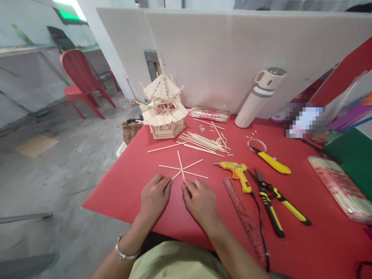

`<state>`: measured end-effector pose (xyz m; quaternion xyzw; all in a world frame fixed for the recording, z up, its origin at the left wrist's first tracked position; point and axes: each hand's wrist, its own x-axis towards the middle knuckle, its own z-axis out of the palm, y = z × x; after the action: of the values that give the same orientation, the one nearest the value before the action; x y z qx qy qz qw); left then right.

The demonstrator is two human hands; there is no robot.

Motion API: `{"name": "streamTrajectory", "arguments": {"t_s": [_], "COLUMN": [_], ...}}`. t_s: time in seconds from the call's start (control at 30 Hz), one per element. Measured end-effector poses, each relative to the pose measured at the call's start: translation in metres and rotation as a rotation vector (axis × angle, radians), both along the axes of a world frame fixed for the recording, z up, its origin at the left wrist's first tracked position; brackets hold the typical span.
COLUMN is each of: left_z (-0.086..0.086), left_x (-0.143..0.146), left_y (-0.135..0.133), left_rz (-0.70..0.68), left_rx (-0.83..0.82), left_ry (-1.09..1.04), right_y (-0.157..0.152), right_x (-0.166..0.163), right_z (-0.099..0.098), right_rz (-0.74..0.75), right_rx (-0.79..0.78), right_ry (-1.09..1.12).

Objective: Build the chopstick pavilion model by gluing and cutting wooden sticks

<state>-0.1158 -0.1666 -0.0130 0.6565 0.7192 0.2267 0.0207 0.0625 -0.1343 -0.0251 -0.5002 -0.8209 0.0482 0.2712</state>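
Three thin wooden sticks (183,168) lie crossed in a star on the red table (305,248). My left hand (154,197) rests with fingers curled, its fingertips touching the lower left stick end. My right hand (199,199) pinches the near end of the upright stick with its fingertips. A pile of loose sticks (202,142) lies behind the star. A small pagoda model made of sticks (163,107) stands at the table's far left corner.
A yellow glue gun (236,173), a clear ruler (244,217), yellow-handled cutters (274,203) and a yellow-handled tool (269,155) lie to the right. A white bottle (258,99) leans on the white board. Packs of sticks (343,188) lie far right. A red chair (81,83) stands on the floor.
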Motion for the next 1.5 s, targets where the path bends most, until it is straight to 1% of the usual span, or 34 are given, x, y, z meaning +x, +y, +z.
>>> {"name": "streamTrajectory", "arguments": {"t_s": [0.3,0.93,1.1,1.2,1.3,1.37,1.43,1.5], "left_z": [-0.004,-0.001,-0.001,0.000,0.000,-0.001,-0.001,-0.002], "left_x": [-0.001,0.002,0.002,0.002,0.001,0.000,-0.002,-0.003], "left_y": [0.001,0.000,0.000,0.000,0.000,0.000,0.000,0.001], "left_rz": [0.007,0.003,-0.008,-0.005,0.001,0.006,0.009,0.012], "left_rx": [0.005,0.034,0.043,0.055,0.057,0.053,0.049,0.048], "left_ry": [0.008,0.027,0.015,-0.004,-0.052,-0.100,-0.147,-0.177], "right_y": [0.000,-0.001,-0.001,-0.001,-0.001,0.001,0.008,0.020], "right_x": [0.000,0.001,0.000,0.000,0.011,0.028,0.052,0.078], "right_z": [0.000,0.003,0.001,0.003,0.013,0.022,0.032,0.041], "right_rz": [-0.010,-0.008,-0.004,0.006,0.012,-0.030,-0.138,-0.297], "right_rx": [-0.022,-0.045,-0.042,-0.054,-0.089,-0.087,-0.040,-0.001], "right_ry": [-0.005,-0.029,-0.033,0.013,0.141,0.190,0.165,0.056]}}
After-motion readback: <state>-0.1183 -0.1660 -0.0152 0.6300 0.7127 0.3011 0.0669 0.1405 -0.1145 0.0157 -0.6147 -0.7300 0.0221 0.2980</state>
